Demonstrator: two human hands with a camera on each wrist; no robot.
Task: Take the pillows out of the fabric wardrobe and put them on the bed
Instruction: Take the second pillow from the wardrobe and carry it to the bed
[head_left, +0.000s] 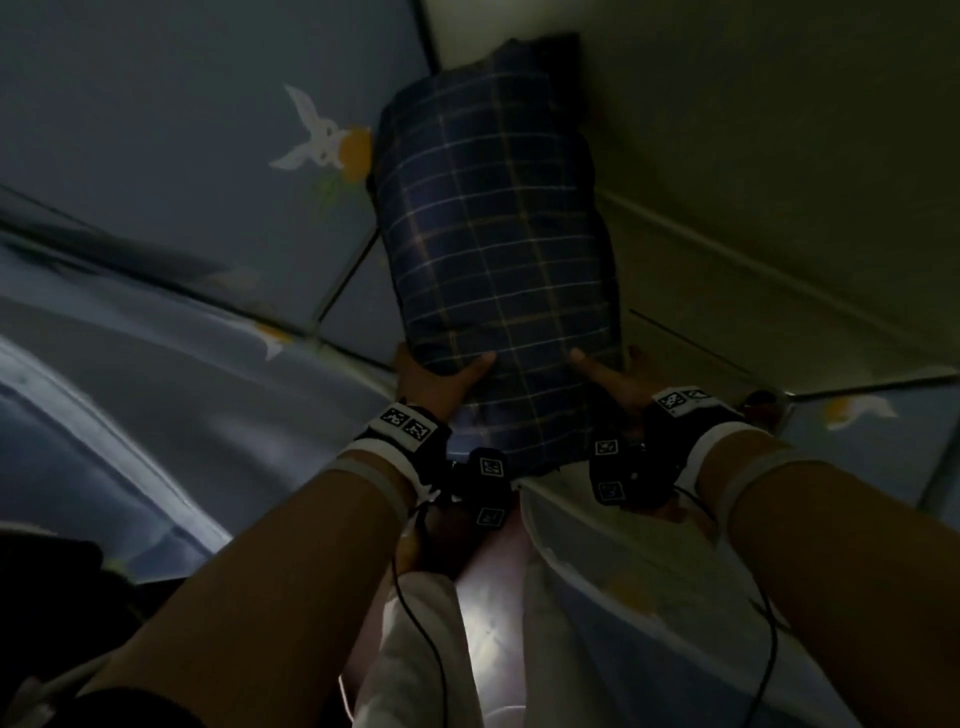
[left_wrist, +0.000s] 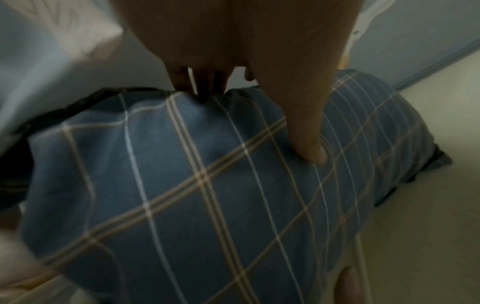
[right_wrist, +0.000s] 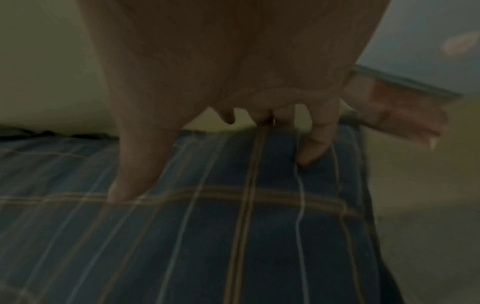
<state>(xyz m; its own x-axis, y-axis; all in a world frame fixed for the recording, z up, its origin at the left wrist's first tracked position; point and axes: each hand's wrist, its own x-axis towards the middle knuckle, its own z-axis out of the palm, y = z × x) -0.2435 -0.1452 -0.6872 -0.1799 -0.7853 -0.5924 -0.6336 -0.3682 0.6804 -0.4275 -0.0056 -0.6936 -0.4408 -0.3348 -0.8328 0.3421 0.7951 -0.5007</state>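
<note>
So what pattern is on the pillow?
Dark blue plaid pillow, clearest in the left wrist view.

Both forearms extended forward and up, roughly parallel, bare, each with a white band and a black marker-tagged wrist unit.

Left hand (head_left: 439, 382): thumb laid across the near face of the plaid pillow (head_left: 498, 234), fingers (left_wrist: 200, 82) wrapped over its far edge, out of sight past the knuckles. Gripping the lower left corner.

Right hand (head_left: 613, 384): mirror pose on the lower right corner. Thumb pressed into the fabric, fingers curled over the edge; one fingertip (right_wrist: 311, 152) shows digging into the cloth.

Hands level, pillow between them.
</note>
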